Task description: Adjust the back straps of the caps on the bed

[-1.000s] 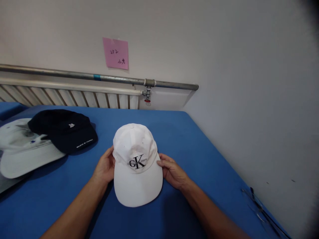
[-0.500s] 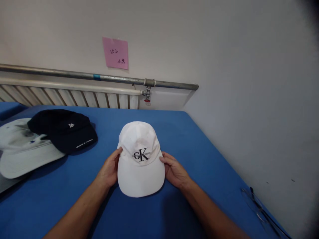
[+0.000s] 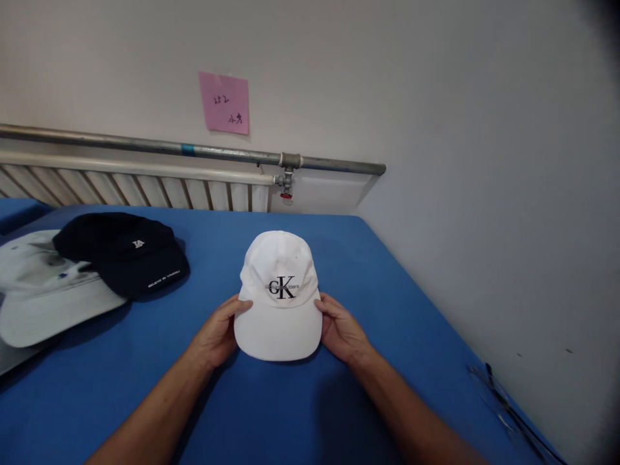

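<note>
White cap (image 3: pixel 278 332) held both sides, brim twd near side.
L hand (image 3: pixel 219 334) & R hand (image 3: pixel 343 330) each grip brim edge, thumbs on top; cap over blue table (image 3: pixel 271 420), short of far edge, L of far R corner; can't tell if lifted. Navy cap (image 3: pixel 121 252) overlaps pale cap (image 3: pixel 55 307) well to L; glasses (image 3: pixel 504 405) by R edge.

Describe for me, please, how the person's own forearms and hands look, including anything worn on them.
The left hand and right hand are ungloved, with no rings showing, though some fingers are hidden. The left forearm and right forearm show no sleeves, watches, bracelets or cables.
</note>
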Demonstrator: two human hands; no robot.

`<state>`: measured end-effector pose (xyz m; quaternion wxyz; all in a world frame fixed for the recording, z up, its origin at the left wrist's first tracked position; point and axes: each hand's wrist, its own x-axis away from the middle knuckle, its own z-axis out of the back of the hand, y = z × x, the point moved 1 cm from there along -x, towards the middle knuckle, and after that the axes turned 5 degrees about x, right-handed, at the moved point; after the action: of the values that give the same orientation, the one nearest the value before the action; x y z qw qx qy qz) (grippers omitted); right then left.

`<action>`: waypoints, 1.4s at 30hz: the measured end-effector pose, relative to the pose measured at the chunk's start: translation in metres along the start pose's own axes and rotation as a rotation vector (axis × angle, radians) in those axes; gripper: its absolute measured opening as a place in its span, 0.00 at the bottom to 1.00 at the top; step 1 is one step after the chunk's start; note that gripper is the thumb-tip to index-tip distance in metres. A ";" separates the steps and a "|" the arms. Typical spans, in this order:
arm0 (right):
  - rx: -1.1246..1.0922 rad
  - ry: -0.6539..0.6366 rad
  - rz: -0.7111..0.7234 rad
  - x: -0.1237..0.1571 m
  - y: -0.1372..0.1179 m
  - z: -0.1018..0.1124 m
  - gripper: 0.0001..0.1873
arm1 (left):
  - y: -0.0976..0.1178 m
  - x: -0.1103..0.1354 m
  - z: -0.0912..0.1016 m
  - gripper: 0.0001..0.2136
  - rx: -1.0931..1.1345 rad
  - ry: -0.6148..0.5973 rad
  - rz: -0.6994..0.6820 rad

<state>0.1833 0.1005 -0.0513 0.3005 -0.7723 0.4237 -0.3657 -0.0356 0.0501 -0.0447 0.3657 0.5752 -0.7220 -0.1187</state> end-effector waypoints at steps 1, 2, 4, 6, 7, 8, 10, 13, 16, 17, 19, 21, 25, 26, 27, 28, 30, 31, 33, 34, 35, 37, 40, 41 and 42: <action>0.000 -0.003 0.003 0.000 0.000 0.000 0.11 | 0.001 0.001 -0.001 0.09 -0.004 -0.016 -0.009; 0.001 -0.009 0.007 0.001 -0.001 -0.001 0.11 | 0.001 0.001 -0.001 0.09 -0.014 -0.026 -0.020; 0.003 -0.022 0.025 0.001 -0.002 -0.002 0.11 | 0.002 0.002 -0.003 0.10 -0.042 -0.021 -0.046; 0.006 -0.037 0.045 0.002 -0.003 -0.002 0.12 | 0.003 0.003 -0.004 0.11 -0.066 0.003 -0.063; 0.009 -0.041 0.055 0.003 -0.004 -0.002 0.13 | 0.002 0.002 -0.004 0.11 -0.076 0.016 -0.068; 0.016 -0.043 0.065 0.003 -0.005 -0.002 0.14 | 0.002 0.002 -0.005 0.10 -0.084 0.023 -0.074; 0.036 -0.036 0.097 0.004 -0.009 -0.002 0.14 | 0.003 0.002 -0.005 0.09 -0.105 0.028 -0.093; 0.060 0.000 0.191 0.007 -0.017 -0.002 0.14 | 0.003 0.001 -0.006 0.09 -0.132 0.016 -0.129; 0.073 0.043 0.308 0.011 -0.026 -0.001 0.13 | 0.002 0.001 -0.007 0.11 -0.135 -0.008 -0.146; 0.082 0.055 0.340 0.012 -0.029 -0.001 0.13 | 0.002 0.001 -0.006 0.11 -0.132 -0.012 -0.150; 0.112 0.077 0.398 0.015 -0.033 0.001 0.12 | 0.003 0.002 -0.006 0.09 -0.122 -0.013 -0.156; 0.163 0.090 0.436 0.017 -0.035 0.002 0.10 | 0.004 0.002 -0.006 0.08 -0.088 -0.031 -0.150; 0.252 0.095 0.480 0.021 -0.035 0.003 0.09 | 0.007 0.006 -0.009 0.12 0.018 -0.164 -0.064; 0.269 0.092 0.492 0.022 -0.034 0.003 0.09 | 0.008 0.007 -0.010 0.13 0.035 -0.204 -0.040; 0.287 0.089 0.505 0.023 -0.034 0.003 0.10 | 0.008 0.008 -0.010 0.14 0.045 -0.241 -0.022; 0.312 0.088 0.519 0.024 -0.034 0.004 0.10 | 0.008 0.009 -0.011 0.15 0.052 -0.275 -0.010; 0.388 0.098 0.559 0.026 -0.034 0.006 0.10 | 0.007 0.009 -0.009 0.16 0.058 -0.332 0.004; 0.436 0.100 0.590 0.027 -0.034 0.006 0.11 | 0.006 0.009 -0.008 0.16 0.059 -0.358 0.010; 0.546 0.075 0.681 0.029 -0.035 0.008 0.11 | 0.003 0.008 -0.004 0.16 0.057 -0.386 0.021; 0.607 0.046 0.733 0.030 -0.035 0.008 0.11 | 0.002 0.008 -0.002 0.15 0.056 -0.377 0.022; 0.670 0.010 0.789 0.031 -0.036 0.007 0.11 | 0.002 0.008 -0.001 0.13 0.057 -0.354 0.021; 0.786 -0.039 0.889 0.032 -0.038 0.007 0.11 | 0.002 0.008 0.001 0.09 0.063 -0.291 0.025; 0.918 -0.019 0.995 0.032 -0.040 0.008 0.11 | 0.003 0.010 -0.001 0.09 0.048 -0.243 0.041; 0.956 0.001 1.023 0.032 -0.040 0.008 0.11 | 0.004 0.011 -0.002 0.11 0.030 -0.235 0.045; 0.997 0.021 1.050 0.031 -0.039 0.009 0.10 | 0.004 0.011 -0.004 0.13 0.010 -0.226 0.050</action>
<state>0.2197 0.0928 -0.0161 0.7489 -0.2344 0.5246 -0.3302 -0.0364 0.0423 -0.0353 0.2820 0.5418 -0.7733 -0.1701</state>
